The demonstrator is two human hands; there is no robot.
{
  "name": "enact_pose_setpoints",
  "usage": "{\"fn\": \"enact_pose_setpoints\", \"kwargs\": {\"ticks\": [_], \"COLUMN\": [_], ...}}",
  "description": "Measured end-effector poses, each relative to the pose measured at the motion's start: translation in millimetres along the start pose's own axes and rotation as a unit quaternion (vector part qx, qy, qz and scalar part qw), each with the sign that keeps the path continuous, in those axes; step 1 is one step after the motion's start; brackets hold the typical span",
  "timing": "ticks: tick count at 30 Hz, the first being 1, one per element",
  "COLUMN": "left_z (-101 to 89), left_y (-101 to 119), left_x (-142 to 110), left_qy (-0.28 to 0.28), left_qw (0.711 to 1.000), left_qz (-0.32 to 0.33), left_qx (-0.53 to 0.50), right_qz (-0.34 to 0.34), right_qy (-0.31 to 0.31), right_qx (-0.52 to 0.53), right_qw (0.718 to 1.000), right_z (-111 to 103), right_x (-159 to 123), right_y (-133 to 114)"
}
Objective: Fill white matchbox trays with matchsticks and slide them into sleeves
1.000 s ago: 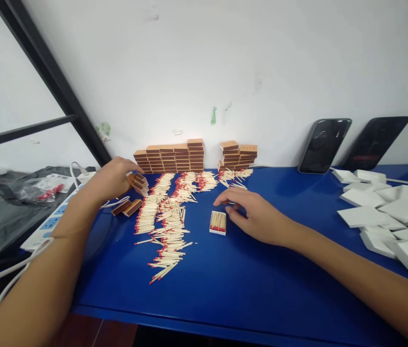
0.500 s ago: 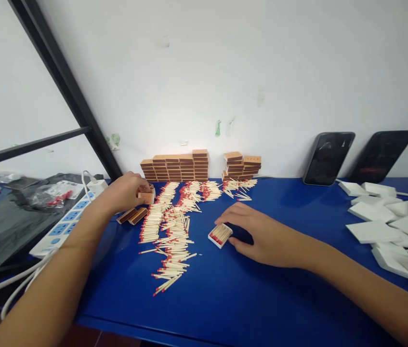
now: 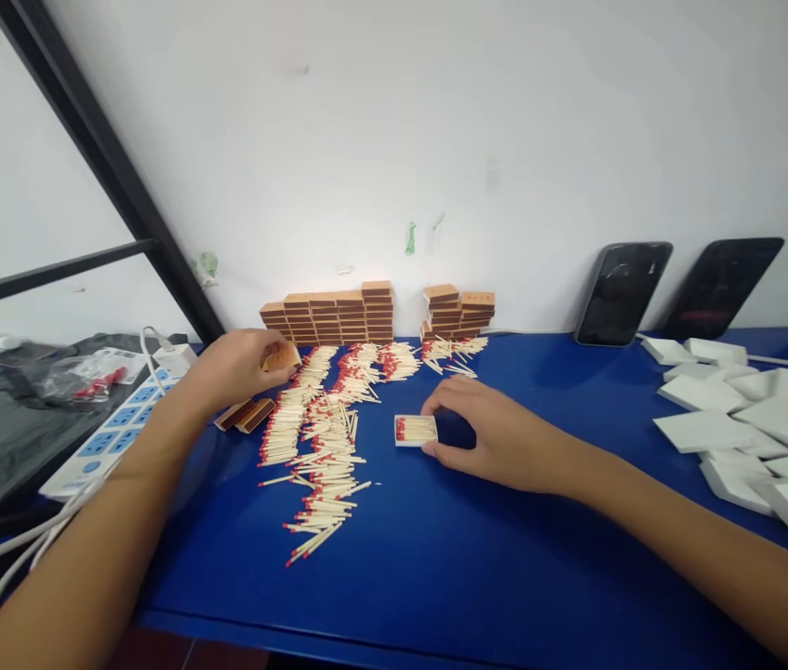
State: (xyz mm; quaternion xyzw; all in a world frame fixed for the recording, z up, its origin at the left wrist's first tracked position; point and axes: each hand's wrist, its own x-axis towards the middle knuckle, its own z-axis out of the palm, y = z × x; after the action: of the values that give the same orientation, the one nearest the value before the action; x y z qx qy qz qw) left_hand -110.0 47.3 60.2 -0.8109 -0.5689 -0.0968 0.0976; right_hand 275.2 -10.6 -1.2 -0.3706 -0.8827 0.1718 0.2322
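My left hand grips a brown matchbox sleeve between thumb and fingers, at the left end of the stacked boxes. Just below it, a pair of brown sleeves with dark sides lies on the blue table. My right hand has its thumb and fingertips on the right end of a white matchbox tray. Matches with red heads fill that tray, which lies flat. Between my hands, loose matches spread in long rows toward the table's front.
Stacked matchboxes line the wall, with a smaller stack to their right. White trays are heaped at the right. Two dark phones lean on the wall. A power strip with cables and a black plastic bag occupy the left.
My right hand has turned the filled tray from slanted to nearly square with the table. My left hand has raised the sleeve slightly, and its broad brown face now shows. The view has shifted a little.
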Motion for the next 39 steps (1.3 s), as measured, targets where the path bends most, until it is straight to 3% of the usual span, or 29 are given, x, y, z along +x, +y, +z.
{"fn": "enact_pose_setpoints", "kwargs": {"ticks": [2, 6, 11, 29, 39], "left_z": [-0.5, 9.1, 25.0, 33.4, 34.3], "left_y": [18, 62, 97, 99, 103], "left_x": [-1, -7, -12, -14, -12], "left_qy": [0.041, 0.069, 0.090, 0.119, 0.094], "left_qw": [0.998, 0.973, 0.946, 0.935, 0.935], "left_qz": [0.033, 0.135, 0.218, 0.222, 0.214], "left_qx": [-0.039, -0.176, -0.221, -0.250, -0.267], "right_qz": [0.002, 0.014, 0.003, -0.017, -0.018], "right_qy": [0.038, 0.123, 0.207, 0.222, 0.205], "right_qx": [-0.007, -0.020, -0.037, -0.032, -0.040], "right_qw": [0.999, 0.992, 0.978, 0.974, 0.978], "right_z": [0, -1, -3, 1, -4], "right_x": [1, 3, 5, 3, 0], "right_y": [1, 2, 2, -2, -3]}}
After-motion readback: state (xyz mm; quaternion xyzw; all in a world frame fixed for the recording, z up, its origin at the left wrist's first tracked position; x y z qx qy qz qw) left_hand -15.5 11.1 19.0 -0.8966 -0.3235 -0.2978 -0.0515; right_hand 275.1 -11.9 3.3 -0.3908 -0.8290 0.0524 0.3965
